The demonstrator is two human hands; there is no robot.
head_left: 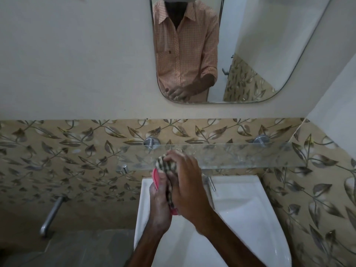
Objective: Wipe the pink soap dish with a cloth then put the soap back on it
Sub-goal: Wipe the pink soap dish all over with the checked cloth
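While both hands meet above the white basin, the pink soap dish gets wiped.

From the left, the left hand grips the dish, held on edge over the basin; the striped cloth lies bunched against it, the right hand closed around the cloth, just below the glass shelf.
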